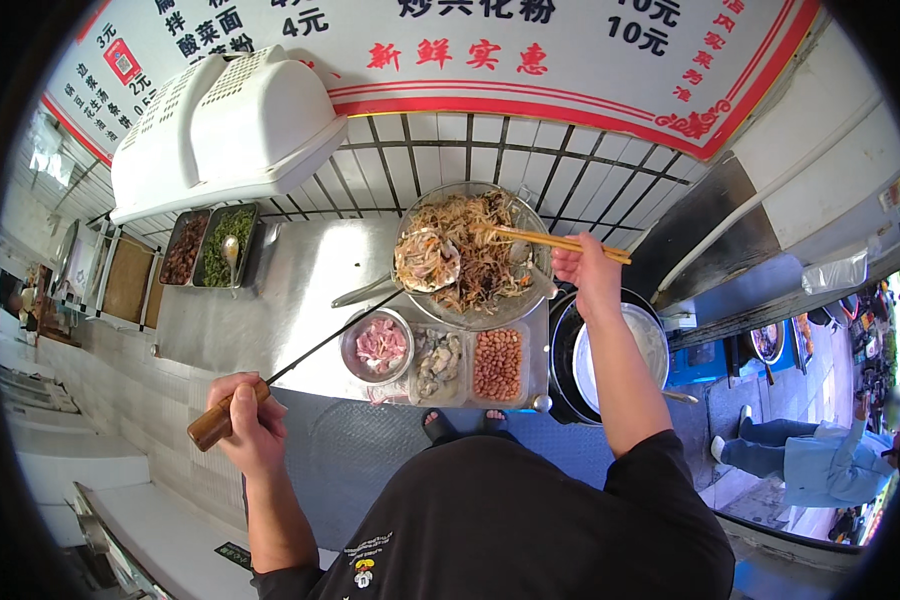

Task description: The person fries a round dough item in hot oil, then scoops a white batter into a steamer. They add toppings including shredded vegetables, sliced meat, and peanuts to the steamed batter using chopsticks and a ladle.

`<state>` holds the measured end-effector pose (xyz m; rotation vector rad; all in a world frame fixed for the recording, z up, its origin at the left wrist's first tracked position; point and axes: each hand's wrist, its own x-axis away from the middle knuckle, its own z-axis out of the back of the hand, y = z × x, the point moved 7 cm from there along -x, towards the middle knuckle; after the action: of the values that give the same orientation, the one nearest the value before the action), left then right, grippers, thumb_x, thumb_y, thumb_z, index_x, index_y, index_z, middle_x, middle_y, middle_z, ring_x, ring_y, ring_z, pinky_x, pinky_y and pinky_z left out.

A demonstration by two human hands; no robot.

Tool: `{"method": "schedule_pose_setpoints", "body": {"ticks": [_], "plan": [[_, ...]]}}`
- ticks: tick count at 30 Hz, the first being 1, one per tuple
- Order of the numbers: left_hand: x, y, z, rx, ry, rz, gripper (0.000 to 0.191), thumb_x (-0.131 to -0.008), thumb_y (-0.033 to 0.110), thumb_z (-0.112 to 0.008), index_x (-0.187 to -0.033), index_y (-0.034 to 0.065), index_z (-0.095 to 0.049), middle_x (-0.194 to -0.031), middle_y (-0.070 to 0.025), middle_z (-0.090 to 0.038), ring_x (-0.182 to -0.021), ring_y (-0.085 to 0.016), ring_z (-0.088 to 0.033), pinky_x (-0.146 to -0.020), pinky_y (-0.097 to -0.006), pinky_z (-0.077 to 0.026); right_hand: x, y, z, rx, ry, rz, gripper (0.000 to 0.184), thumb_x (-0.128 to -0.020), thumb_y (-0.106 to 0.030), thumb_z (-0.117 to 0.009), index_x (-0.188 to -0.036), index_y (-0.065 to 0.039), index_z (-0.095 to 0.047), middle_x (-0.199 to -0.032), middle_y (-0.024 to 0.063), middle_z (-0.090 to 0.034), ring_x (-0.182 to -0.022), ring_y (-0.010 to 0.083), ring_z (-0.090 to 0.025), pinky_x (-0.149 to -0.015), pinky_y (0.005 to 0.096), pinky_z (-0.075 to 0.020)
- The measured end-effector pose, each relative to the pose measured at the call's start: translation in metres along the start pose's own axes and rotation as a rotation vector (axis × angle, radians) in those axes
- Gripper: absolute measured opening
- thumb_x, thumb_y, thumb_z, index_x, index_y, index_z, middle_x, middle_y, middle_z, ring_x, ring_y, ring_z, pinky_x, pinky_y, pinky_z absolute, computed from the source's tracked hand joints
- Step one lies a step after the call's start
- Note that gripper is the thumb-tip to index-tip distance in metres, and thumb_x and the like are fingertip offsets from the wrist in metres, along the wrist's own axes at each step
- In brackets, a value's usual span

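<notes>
My left hand grips the wooden handle of a long metal ladle. Its bowl holds a heap of shredded vegetable filling above the left side of a large metal bowl. More shredded vegetables fill that bowl. My right hand holds wooden chopsticks, their tips at the shredded mix just right of the ladle. Nearer me stand a metal bowl of raw sliced meat, a clear tub of shucked oysters and a clear tub of peanuts.
A steel table carries the containers. At its left end sit trays of dark chopped food and chopped greens with a spoon. A white pot stands right, under my forearm. A white plastic cover is at upper left. A person is outside.
</notes>
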<state>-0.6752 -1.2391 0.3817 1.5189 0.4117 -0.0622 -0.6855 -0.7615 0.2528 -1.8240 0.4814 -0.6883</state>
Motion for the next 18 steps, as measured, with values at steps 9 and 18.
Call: {"method": "schedule_pose_setpoints", "body": {"ticks": [9, 18], "plan": [[0.0, -0.002, -0.01, 0.03, -0.055, -0.009, 0.02, -0.088, 0.021, -0.052, -0.087, 0.0008, -0.055, -0.057, -0.005, -0.049, -0.035, -0.008, -0.038, -0.03, -0.0198, -0.026, 0.035, -0.039, -0.062, 0.306, -0.239, 0.158, 0.036, -0.096, -0.032, -0.046, -0.097, 0.0, -0.062, -0.073, 0.0092, -0.066, -0.057, 0.0115, -0.061, -0.054, 0.022, -0.048], [0.003, -0.007, -0.001, 0.074, -0.066, -0.015, 0.02, -0.089, 0.021, -0.052, -0.087, 0.0007, -0.053, -0.058, -0.0066, -0.052, -0.035, -0.007, -0.04, -0.031, -0.0199, -0.028, 0.031, -0.06, -0.027, 0.158, -0.174, 0.186, 0.041, -0.097, -0.036, -0.042, -0.099, 0.001, -0.061, -0.07, 0.0094, -0.065, -0.053, 0.0114, -0.059, -0.051, 0.021, -0.0466]]}}
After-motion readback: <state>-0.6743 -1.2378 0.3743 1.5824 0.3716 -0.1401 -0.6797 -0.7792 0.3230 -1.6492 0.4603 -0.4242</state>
